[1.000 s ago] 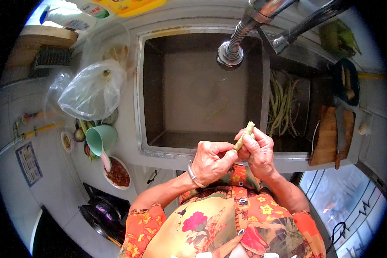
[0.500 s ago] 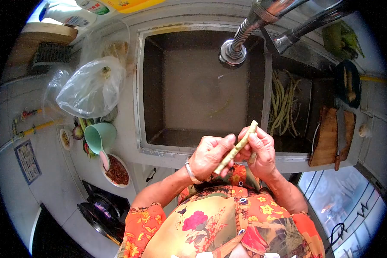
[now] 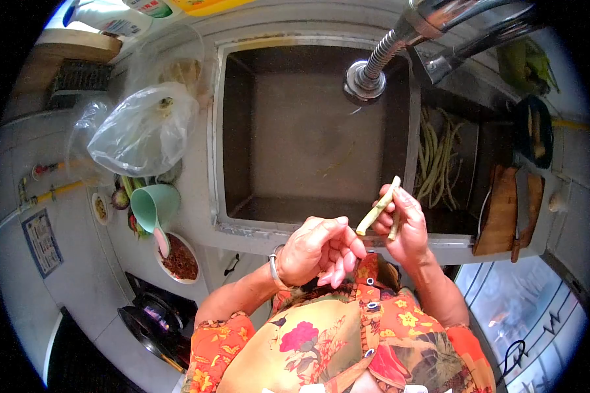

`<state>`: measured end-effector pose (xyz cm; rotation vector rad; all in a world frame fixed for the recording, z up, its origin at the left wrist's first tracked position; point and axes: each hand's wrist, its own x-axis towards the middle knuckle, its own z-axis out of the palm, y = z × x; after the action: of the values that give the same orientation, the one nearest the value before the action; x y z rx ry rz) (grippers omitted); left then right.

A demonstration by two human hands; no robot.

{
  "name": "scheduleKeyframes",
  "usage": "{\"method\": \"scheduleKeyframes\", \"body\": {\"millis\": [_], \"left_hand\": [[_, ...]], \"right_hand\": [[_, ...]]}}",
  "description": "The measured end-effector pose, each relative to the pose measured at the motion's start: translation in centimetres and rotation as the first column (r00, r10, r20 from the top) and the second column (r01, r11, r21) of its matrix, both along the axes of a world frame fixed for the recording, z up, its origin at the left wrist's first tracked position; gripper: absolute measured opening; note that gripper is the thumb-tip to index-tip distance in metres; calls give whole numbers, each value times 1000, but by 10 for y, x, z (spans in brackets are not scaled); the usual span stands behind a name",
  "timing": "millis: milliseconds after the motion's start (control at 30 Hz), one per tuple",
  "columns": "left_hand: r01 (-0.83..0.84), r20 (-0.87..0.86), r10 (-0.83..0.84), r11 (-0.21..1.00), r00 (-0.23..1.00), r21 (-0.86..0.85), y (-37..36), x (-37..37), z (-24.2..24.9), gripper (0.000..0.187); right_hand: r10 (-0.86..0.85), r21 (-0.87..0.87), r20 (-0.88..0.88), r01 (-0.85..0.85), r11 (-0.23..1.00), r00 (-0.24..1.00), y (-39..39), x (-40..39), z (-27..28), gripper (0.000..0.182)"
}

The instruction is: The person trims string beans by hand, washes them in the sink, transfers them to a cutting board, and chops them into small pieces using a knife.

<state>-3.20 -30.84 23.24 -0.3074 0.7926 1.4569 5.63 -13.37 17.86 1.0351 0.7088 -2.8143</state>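
My right hand (image 3: 410, 229) holds pale green bean pieces (image 3: 377, 208) between thumb and fingers, over the sink's front edge. One piece slants up past the fingertips, and a shorter one shows below it. My left hand (image 3: 318, 252) is beside it, fingers loosely curled and apart, with nothing seen in them. A pile of long green beans (image 3: 436, 157) lies in the smaller right sink basin. In the large sink basin (image 3: 308, 131), a thin green scrap (image 3: 339, 162) lies on the bottom.
The faucet head (image 3: 364, 82) hangs over the large basin. At right are a cutting board (image 3: 498, 216) and a knife (image 3: 522, 203). At left are a plastic bag (image 3: 141, 131), a green cup (image 3: 154, 206), a bowl of reddish-brown food (image 3: 180, 261) and a stove (image 3: 154, 321).
My left hand has let go of the bean and moved left, its fingers loosened. The bean now stays in my right hand only, and looks shorter. The view has shifted slightly.
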Motion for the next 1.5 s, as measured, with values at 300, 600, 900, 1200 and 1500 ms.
{"method": "scheduleKeyframes", "body": {"millis": [300,600,900,1200,1500], "left_hand": [[-38,57,39,999,998,-26,4,0,-3,49],[75,-220,-138,959,966,-272,5,-6,-7,33],[-21,-464,-106,965,880,-260,1,0,-27,32],[-356,-357,296,927,886,-116,7,13,-42,28],[-63,-980,6,998,197,-7,-10,-11,-8,5]], "right_hand": [[7,-96,31,-4,995,1000,-7,-3,-4,18],[85,652,-125,17,758,988,-8,-6,5,16],[339,975,-180,213,-62,923,-8,-13,12,11],[178,982,-120,90,167,977,-20,-10,6,8],[-43,-335,56,59,940,997,-19,-13,-18,21]]}}
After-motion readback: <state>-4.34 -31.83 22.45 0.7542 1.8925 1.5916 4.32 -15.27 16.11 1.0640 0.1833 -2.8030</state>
